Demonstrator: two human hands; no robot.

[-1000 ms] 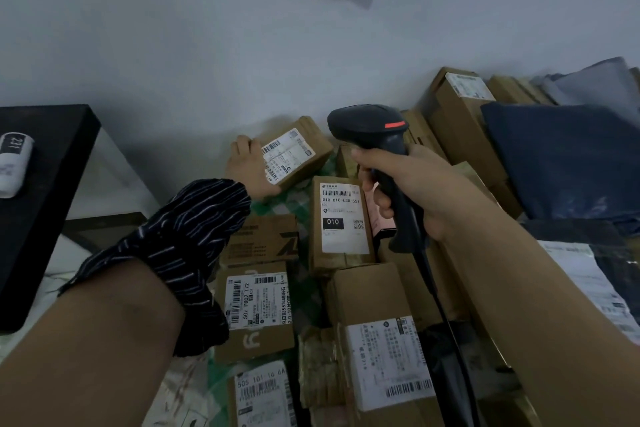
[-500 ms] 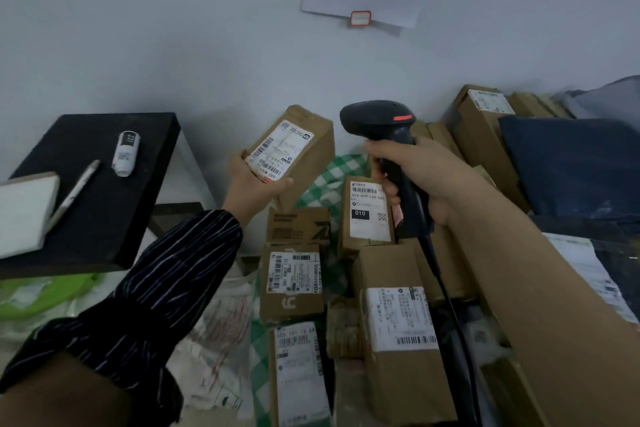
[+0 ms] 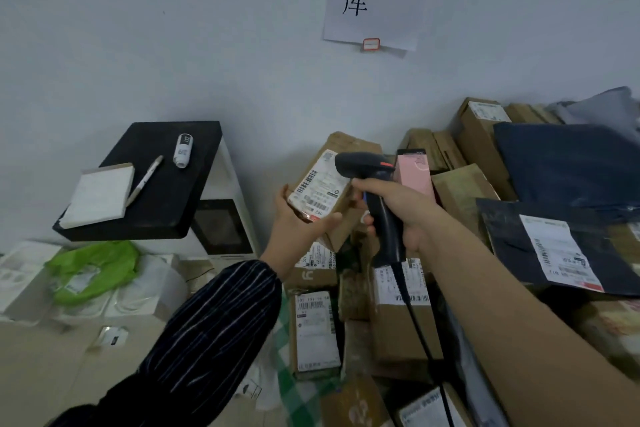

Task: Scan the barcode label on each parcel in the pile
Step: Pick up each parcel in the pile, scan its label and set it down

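**Parcel up, scanner on the label**

Here's the left hand (image 3: 298,222), cradling the small brown cardboard parcel (image 3: 349,146) above the pile of cardboard boxes and dark mailer bags (image 3: 398,326) stacked against the pale wall. The fingers curl under the box's lower end and the thumb clamps along its near edge, so this hand is wrapped round 1 end only. The box tilts so that its white barcode label (image 3: 317,191) faces up and out.

It looks light and stiff, since 1 hand carries it with no sag. The bare cardboard should give good friction, while that glossy label looks slicker. The best hold is by the edges and the underside, with fingers off the barcodes.

Over to the right hand (image 3: 408,208), closed tight round the handle of the black corded handheld scanner (image 3: 360,165). The scanner's head, red stripe on top, hovers just beside the label's upper right corner. Whether a finger is on the trigger, I can't tell. The black cable trails down across the boxes below.
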